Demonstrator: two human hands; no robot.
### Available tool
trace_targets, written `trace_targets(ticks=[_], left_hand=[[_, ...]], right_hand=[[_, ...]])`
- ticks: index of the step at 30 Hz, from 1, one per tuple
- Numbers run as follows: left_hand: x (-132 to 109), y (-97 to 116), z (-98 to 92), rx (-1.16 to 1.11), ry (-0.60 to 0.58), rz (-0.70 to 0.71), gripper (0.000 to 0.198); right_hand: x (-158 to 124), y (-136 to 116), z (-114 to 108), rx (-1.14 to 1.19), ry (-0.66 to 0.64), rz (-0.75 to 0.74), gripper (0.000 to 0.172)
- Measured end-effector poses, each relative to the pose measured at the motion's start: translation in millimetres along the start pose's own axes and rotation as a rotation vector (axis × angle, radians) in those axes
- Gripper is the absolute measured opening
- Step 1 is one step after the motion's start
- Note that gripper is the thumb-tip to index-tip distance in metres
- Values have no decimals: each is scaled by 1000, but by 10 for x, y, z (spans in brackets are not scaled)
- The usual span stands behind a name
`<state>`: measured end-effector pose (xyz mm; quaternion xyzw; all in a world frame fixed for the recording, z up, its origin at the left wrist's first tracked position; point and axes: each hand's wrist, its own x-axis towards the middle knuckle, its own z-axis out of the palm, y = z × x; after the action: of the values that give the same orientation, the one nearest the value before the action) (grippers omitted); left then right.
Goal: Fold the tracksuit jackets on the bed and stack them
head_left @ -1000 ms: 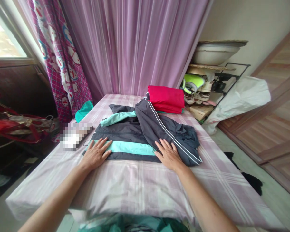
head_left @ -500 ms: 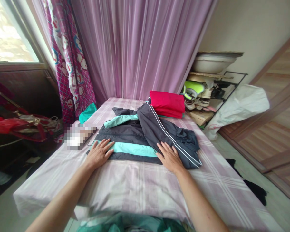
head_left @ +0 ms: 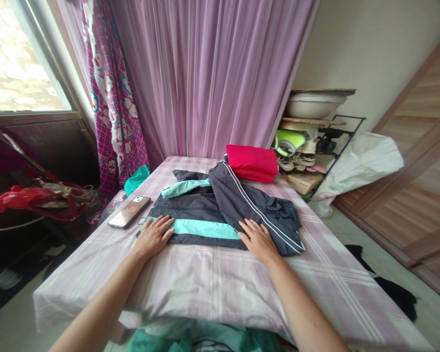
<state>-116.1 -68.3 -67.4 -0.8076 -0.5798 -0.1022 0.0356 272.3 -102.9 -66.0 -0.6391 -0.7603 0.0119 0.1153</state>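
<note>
A dark jacket (head_left: 190, 203) with turquoise bands lies partly folded on the cloth-covered table (head_left: 212, 288). One dark sleeve with white piping (head_left: 249, 205) slants across its right side. My left hand (head_left: 154, 235) rests flat on the jacket's near left corner, fingers spread over the turquoise band. On the near right, my right hand (head_left: 258, 238) lies flat with fingers apart, touching the end of the band and the sleeve. Neither hand grips anything. Just left of the jacket is a phone (head_left: 129, 212), lying with its camera side up.
A folded red cloth (head_left: 252, 164) lies behind the jacket at the table's far right. Teal fabric (head_left: 137, 180) is by the far left edge. Purple curtains (head_left: 205, 78) hang behind. Right of the table stand a shoe rack (head_left: 337, 159) and a white sack (head_left: 363, 164).
The view has shifted slightly, so the scene sits a little differently in the picture. Both hands stay flat at the same spots on the jacket, which keeps its shape.
</note>
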Motion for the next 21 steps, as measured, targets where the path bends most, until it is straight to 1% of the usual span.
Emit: trace_targets(ticks=[6, 8, 10, 13, 15, 17, 19, 20, 21], left_hand=[[20, -20, 25, 1, 17, -4, 54], [85, -21, -10, 2, 42, 3, 54], [206, -18, -83, 13, 101, 12, 54], [511, -45, -232, 53, 215, -8, 59], [788, -127, -319, 70, 238, -50, 69], [1097, -279, -376, 55, 178, -106, 75], [1395, -479, -404, 15, 68, -142, 72], [1528, -579, -412, -8, 20, -120, 69], [1644, -670, -418, -33, -10, -59, 65]], right_hand=[[7, 17, 41, 4, 44, -7, 47], [9, 21, 54, 2, 55, -10, 47], [9, 25, 63, -2, 58, -5, 46], [2, 37, 78, -4, 57, -6, 47], [-5, 49, 89, 6, 62, -14, 47], [-14, 62, 102, 20, 71, -20, 47], [-22, 73, 113, 31, 74, -23, 47], [-26, 77, 118, 34, 73, -23, 47], [-30, 82, 123, 36, 71, -24, 47]])
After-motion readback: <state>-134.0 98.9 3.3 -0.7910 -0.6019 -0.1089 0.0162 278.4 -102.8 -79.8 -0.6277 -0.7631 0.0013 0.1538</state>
